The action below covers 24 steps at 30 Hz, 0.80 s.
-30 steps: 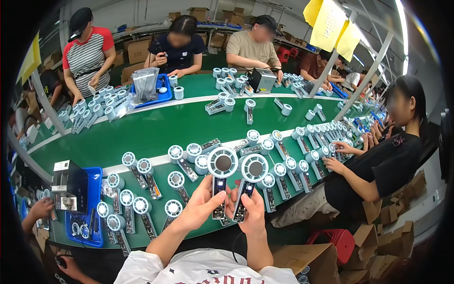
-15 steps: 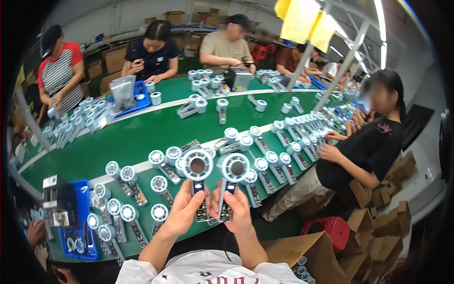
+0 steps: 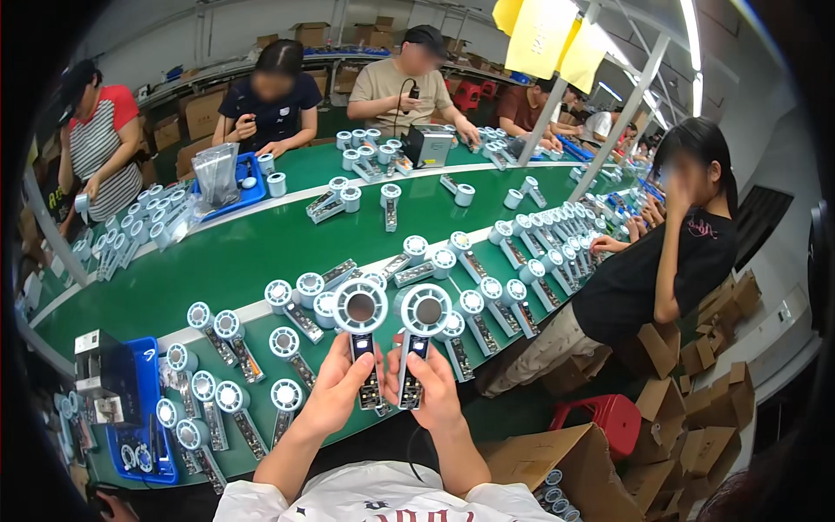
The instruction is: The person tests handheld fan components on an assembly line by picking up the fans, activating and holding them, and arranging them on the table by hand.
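Two light-blue handheld fans are held upright side by side, round heads up, each handle uncovered so the circuit board shows. My left hand (image 3: 337,387) is closed around the handle of the left fan (image 3: 361,304), thumb on its front. The right fan (image 3: 425,310) is gripped the same way by my right hand (image 3: 435,391). The two heads nearly touch, and both have dark round centres. Just beyond them on the green bench (image 3: 252,300) lie more unfinished fans (image 3: 285,342) with boards exposed.
A blue tray (image 3: 162,409) with round parts stands at the left, beside a dark machine (image 3: 97,374). Rows of fans (image 3: 544,252) run right. A co-worker in black (image 3: 670,261) stands there. Cardboard boxes (image 3: 557,461) and a red stool (image 3: 600,422) are at lower right.
The right fan has turned slightly and now faces me more squarely. The co-worker on the right has raised a hand to the face. Across the bench, a person now holds up a dark tool.
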Each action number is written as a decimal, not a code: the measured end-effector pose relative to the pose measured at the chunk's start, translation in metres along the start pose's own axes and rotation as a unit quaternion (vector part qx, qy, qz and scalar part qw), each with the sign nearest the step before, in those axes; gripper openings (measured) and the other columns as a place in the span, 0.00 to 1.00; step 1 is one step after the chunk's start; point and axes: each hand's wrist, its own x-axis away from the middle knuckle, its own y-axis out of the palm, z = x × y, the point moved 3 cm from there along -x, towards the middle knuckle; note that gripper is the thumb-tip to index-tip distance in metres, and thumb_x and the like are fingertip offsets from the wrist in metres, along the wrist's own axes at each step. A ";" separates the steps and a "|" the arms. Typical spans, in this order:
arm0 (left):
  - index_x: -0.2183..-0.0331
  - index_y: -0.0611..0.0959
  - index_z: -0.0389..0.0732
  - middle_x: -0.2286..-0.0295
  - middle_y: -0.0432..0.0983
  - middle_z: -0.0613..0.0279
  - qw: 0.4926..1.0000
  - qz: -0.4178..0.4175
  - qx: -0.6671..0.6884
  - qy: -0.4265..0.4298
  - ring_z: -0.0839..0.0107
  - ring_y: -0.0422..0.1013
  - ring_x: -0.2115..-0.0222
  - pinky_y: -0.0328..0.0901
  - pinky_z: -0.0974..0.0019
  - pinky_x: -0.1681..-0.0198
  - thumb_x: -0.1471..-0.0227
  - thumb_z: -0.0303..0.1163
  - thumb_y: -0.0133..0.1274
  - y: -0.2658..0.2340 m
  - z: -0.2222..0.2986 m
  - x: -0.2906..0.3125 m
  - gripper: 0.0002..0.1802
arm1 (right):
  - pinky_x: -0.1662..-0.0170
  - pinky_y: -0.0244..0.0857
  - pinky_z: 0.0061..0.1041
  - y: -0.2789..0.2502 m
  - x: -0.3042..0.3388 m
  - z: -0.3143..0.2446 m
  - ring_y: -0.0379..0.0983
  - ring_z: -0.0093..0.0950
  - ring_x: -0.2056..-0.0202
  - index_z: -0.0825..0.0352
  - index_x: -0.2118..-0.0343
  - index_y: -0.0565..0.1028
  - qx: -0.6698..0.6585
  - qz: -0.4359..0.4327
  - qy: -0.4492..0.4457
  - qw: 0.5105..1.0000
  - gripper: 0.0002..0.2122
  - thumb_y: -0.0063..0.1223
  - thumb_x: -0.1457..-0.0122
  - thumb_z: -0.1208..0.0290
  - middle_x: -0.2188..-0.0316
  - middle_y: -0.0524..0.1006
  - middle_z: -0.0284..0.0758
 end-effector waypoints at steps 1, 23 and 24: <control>0.51 0.62 0.35 0.67 0.68 0.56 1.000 -0.010 0.006 -0.001 0.71 0.66 0.72 0.66 0.70 0.71 0.42 0.26 0.40 0.000 -0.001 -0.001 0.17 | 0.79 0.61 0.21 0.000 0.000 -0.001 0.64 0.25 0.77 0.70 0.49 0.62 -0.006 -0.001 0.001 1.000 0.15 0.38 0.39 0.75 0.70 0.69 0.39; 0.52 0.63 0.33 0.68 0.68 0.57 0.999 0.006 -0.026 -0.020 0.71 0.66 0.73 0.66 0.68 0.72 0.43 0.27 0.43 0.006 -0.022 -0.032 0.18 | 0.84 0.56 0.18 -0.037 -0.015 -0.022 0.62 0.21 0.82 0.71 0.54 0.65 0.011 0.082 -0.003 0.997 0.14 0.44 0.43 0.75 0.76 0.69 0.37; 0.52 0.63 0.33 0.69 0.68 0.57 0.999 0.014 -0.041 -0.018 0.71 0.66 0.73 0.66 0.69 0.72 0.44 0.27 0.44 0.004 -0.024 -0.035 0.18 | 0.84 0.54 0.17 -0.044 -0.021 -0.031 0.61 0.20 0.84 0.70 0.55 0.65 0.055 0.118 -0.001 0.992 0.13 0.46 0.45 0.76 0.78 0.69 0.35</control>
